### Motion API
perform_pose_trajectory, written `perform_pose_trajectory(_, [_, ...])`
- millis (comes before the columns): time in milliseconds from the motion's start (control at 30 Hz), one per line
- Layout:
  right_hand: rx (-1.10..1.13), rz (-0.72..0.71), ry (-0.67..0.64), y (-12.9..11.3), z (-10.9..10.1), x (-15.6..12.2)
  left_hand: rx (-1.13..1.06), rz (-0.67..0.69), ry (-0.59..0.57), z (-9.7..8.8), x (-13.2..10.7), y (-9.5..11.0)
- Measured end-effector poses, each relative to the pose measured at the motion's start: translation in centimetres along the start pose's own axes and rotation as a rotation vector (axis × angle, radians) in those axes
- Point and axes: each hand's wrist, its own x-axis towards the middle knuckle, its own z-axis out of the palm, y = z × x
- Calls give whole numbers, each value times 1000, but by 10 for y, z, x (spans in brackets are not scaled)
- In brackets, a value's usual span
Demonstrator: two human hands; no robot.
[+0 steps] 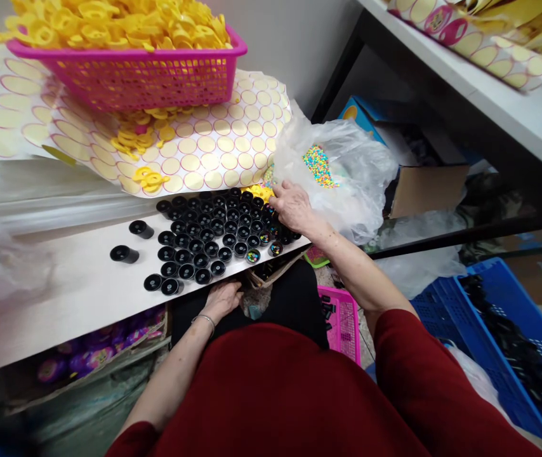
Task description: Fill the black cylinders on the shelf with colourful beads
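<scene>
Many small black cups stand upright in a packed cluster on the white shelf. A few near the right end hold colourful beads. My right hand is over that end of the cluster, fingers bent and closed beside some yellow plastic pieces; what is in them, if anything, is too small to tell. Below the shelf's front edge, my left hand rests near my lap, its fingers curled together and partly hidden. A clear plastic bag with more coloured beads lies right of my right hand.
A pink basket heaped with yellow rings sits on a printed sticker sheet. Two black cups stand apart at left. Purple packs sit below the shelf. At right are a blue crate and a cardboard box.
</scene>
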Motion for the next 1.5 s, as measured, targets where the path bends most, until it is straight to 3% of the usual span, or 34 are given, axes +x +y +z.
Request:
perform_pose_trajectory(133, [-1,11,40,7,-4,-6,7,-10,-7,-2,-1,2])
perform_pose_trajectory(233, [107,81,188,30,0,-10,14,4,-17,-5,-1,3])
perform_pose_trajectory(367, [325,419,422,84,14,-5,28,17,-34,-8,0,4])
perform_pose_trajectory(433, [341,619,379,111,25,2,39,5,-39,-9,1,5])
perform_pose_trajectory(500, [341,714,279,130,35,11,50,-12,-42,-8,2,5])
perform_pose_trajectory(667, [454,634,183,146,48,33,73,-29,-38,-7,1,5])
perform_pose_trajectory(800, [756,606,268,148,50,36,78,-25,-29,-7,0,6])
perform_pose_trajectory(1000, [1208,693,689,135,42,6,60,-22,-46,-7,2,5])
perform_pose_trajectory(1100, [1332,606,749,109,29,-17,51,-21,-55,-7,3,5])
perform_pose_trajectory(1200, [1437,517,679,72,20,-35,47,-14,-53,-8,2,6])
perform_pose_trajectory(1300, [1455,456,498,37,23,-43,50,-13,-49,-8,2,7])
perform_pose_trajectory(1367, [1347,393,396,22,29,-42,52,-17,-47,-7,2,7])
perform_pose_trajectory(1500, [891,209,365,8,36,-38,56,-18,-34,-3,3,5])
